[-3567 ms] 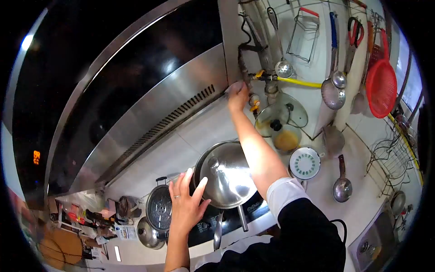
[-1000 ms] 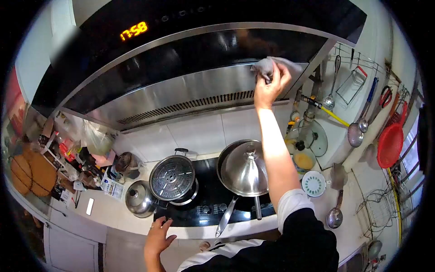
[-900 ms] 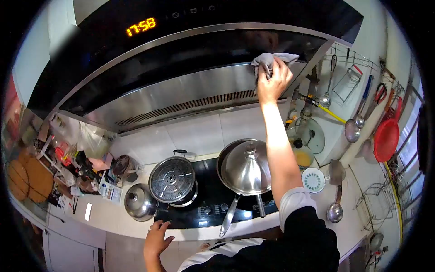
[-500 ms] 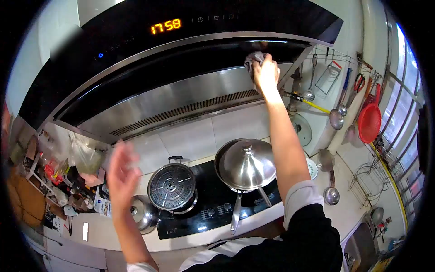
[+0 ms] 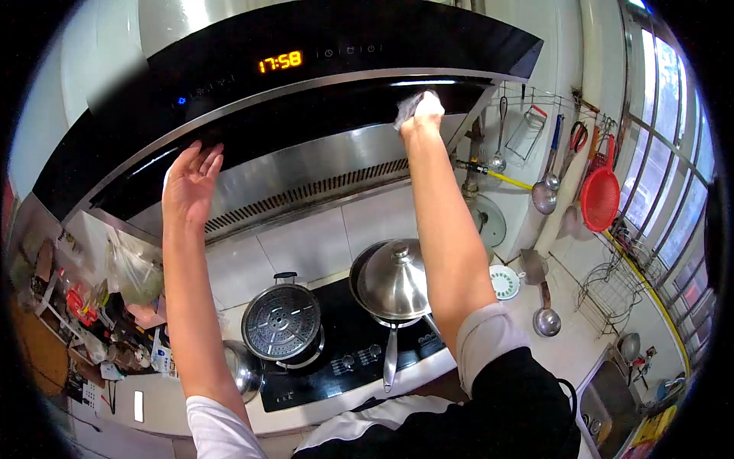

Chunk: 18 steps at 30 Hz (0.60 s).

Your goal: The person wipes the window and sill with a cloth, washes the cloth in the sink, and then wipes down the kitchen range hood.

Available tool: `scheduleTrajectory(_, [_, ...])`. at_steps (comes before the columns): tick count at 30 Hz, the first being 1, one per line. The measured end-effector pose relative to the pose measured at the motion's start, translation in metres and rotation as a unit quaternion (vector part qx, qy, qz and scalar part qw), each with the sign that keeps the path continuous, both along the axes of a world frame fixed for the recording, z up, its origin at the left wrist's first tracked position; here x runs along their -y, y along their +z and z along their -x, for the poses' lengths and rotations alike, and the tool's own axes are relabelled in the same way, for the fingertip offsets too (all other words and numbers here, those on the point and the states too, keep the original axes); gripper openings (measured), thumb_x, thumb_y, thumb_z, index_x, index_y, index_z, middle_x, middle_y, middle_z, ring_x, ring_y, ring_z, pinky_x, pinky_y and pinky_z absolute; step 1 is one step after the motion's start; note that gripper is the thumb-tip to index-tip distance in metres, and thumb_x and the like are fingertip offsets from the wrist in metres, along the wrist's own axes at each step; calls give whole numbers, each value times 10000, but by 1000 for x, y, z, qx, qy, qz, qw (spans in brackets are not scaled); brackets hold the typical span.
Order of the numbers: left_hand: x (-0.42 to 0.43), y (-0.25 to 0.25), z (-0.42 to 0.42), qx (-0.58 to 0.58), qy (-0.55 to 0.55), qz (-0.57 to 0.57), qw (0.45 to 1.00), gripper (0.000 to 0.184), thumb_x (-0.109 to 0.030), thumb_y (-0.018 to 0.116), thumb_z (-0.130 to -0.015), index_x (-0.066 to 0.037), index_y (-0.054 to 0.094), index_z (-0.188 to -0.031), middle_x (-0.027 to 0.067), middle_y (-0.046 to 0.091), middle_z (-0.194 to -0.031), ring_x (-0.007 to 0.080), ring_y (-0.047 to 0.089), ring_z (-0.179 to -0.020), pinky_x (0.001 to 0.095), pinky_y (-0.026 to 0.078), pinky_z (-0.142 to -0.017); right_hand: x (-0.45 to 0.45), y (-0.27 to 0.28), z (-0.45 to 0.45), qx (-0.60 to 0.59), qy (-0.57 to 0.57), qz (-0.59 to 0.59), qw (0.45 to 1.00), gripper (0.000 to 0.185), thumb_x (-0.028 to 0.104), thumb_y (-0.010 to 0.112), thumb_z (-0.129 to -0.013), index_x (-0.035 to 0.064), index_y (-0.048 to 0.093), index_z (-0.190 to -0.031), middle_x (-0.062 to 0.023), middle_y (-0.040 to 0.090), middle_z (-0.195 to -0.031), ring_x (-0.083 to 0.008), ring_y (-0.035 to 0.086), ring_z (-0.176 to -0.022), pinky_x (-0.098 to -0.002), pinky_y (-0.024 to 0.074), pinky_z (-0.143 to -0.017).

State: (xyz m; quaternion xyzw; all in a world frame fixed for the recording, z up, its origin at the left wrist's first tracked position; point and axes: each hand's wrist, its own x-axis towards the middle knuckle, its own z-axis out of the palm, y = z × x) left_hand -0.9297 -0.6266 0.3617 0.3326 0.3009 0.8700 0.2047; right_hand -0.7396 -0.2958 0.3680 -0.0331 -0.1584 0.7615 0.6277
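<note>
A dark range hood (image 5: 306, 126) with a lit clock reading 17:58 spans the top of the view. My right hand (image 5: 425, 112) grips a crumpled grey cloth (image 5: 408, 109) and presses it to the right part of the hood's black panel. On the left, my left hand (image 5: 193, 180) is raised before the hood's lower edge, palm up, fingers apart, with nothing in it. Whether its fingertips touch the panel I cannot tell.
Below, a black gas stove (image 5: 336, 336) carries a pot with a steamer insert (image 5: 281, 321) and a wok with a domed steel lid (image 5: 394, 279). A red strainer (image 5: 600, 199) and ladles hang at right. A phone (image 5: 138, 406) lies on the left counter.
My left hand has risen from above the counter to the hood's lower left edge. The right hand, still holding the cloth, stays at the panel's right part. The view has shifted a little.
</note>
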Motion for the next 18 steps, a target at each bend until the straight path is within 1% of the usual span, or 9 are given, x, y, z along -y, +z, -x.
scheduleTrajectory(1, [-1, -1, 3, -2, -25, -14, 1000, 224, -76, 631, -822, 39, 566, -1003, 177, 595, -1048, 354, 536, -1116, 419, 425, -985, 6, 6, 2, -35, 18, -47, 998, 339, 277, 373, -921, 95, 607, -1086, -61, 619, -1113, -205, 570, -992, -353, 463, -854])
scheduleTrajectory(2, [-2, -1, 7, -5, -49, -29, 998, 222, -75, 630, -821, 33, 568, -1004, 185, 594, -1058, 354, 531, -1114, 418, 413, -997, 12, 9, 1, -30, 23, -34, 999, 363, 273, 346, -926, 91, 600, -1110, -74, 606, -1146, -216, 561, -1034, -367, 449, -916])
scheduleTrajectory(6, [-1, 0, 9, -24, -60, -15, 998, 212, -95, 630, -822, -1, 584, -1006, 185, 593, -1077, 342, 538, -1097, 425, 397, -995, 7, 13, 0, -98, 79, -47, 991, 413, 271, 314, -920, 81, 579, -1173, -94, 588, -1208, -271, 550, -1081, -431, 437, -952])
scheduleTrajectory(9, [-1, 1, 15, -33, -64, -1, 997, 206, -102, 631, -821, 1, 589, -995, 179, 599, -1076, 338, 547, -1080, 430, 398, -989, 3, 13, 13, -153, 102, -121, 975, 450, 298, 297, -927, 76, 538, -1235, -109, 536, -1280, -308, 520, -1121, -466, 413, -991])
scheduleTrajectory(10, [-1, 3, 13, -31, -57, 8, 998, 210, -104, 639, -814, 1, 593, -990, 171, 601, -1076, 341, 550, -1077, 432, 402, -981, 1, 13, 22, -194, 129, -160, 959, 453, 316, 307, -935, 83, 530, -1252, -105, 530, -1295, -312, 506, -1144, -462, 405, -1001])
scheduleTrajectory(13, [0, 7, 12, -34, -66, 19, 997, 218, -104, 641, -812, 5, 591, -994, 161, 603, -1065, 345, 546, -1093, 428, 405, -974, 12, 11, 41, -159, 136, -109, 972, 467, 343, 311, -942, 91, 518, -1276, -96, 519, -1316, -301, 480, -1181, -448, 384, -1024])
scheduleTrajectory(15, [2, 7, 12, -41, -54, 22, 997, 212, -104, 639, -814, 5, 588, -989, 164, 597, -1069, 353, 539, -1112, 425, 406, -971, 24, 14, 50, -165, 151, -132, 966, 482, 370, 310, -943, 100, 524, -1280, -79, 521, -1320, -289, 483, -1180, -431, 389, -1017])
scheduleTrajectory(17, [1, 7, 15, -31, -45, 36, 998, 215, -86, 616, -826, 7, 552, -1009, 236, 568, -1132, 387, 540, -1117, 446, 457, -947, 52, 14, 50, -186, 172, -146, 956, 489, 392, 322, -939, 105, 538, -1269, -67, 529, -1315, -293, 512, -1143, -418, 409, -992])
scheduleTrajectory(18, [2, 8, 12, -22, -45, 38, 998, 216, -83, 619, -823, 10, 553, -1006, 233, 551, -1149, 391, 528, -1134, 442, 457, -950, 60, 15, 53, -179, 188, -139, 956, 495, 410, 326, -935, 117, 543, -1270, -60, 527, -1318, -287, 512, -1145, -411, 406, -990])
